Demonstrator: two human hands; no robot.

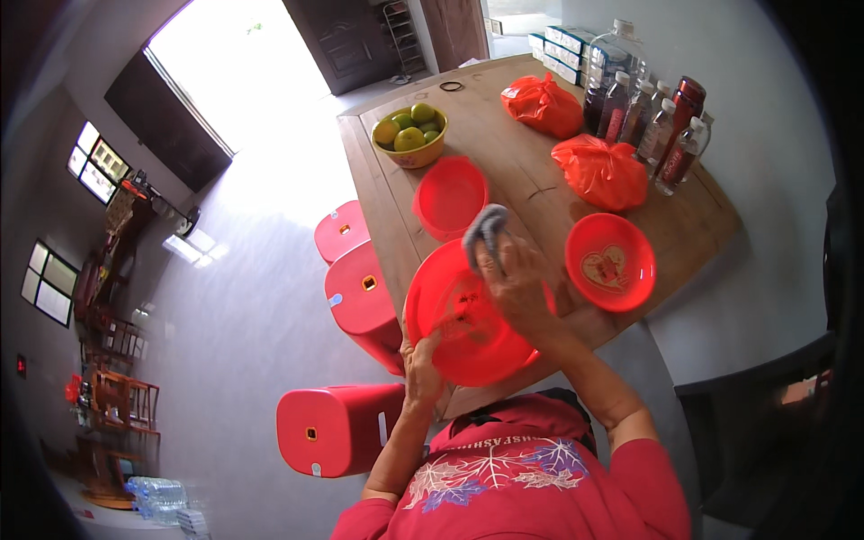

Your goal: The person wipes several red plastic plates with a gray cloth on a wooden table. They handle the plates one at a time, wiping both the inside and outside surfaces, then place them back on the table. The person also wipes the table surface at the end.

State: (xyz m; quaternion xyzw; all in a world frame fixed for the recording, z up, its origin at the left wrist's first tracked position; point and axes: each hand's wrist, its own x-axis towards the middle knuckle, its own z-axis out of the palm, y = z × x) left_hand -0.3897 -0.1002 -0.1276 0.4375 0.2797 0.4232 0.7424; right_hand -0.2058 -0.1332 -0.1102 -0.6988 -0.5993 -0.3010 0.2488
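Note:
A large red plastic basin (486, 346) sits at the near edge of the wooden table, tilted toward me. My left hand (421, 367) grips its left rim, the thumb lying over the inside. In my right hand (517, 279) is a bunched grey cloth (487, 227), held at the basin's far right rim. Beyond the basin lies a smaller red basin (452, 198). To the right of my right hand rests a red plate (611, 263) with a gold heart-shaped print.
Farther back on the wooden table (513, 171) stand a yellow bowl (419, 156) of green-yellow citrus, two tied red plastic bags (544, 105), several bottles (655, 133) and stacked boxes (564, 56). Red stools (329, 432) line the left side. A dark chair (756, 387) stands at the right.

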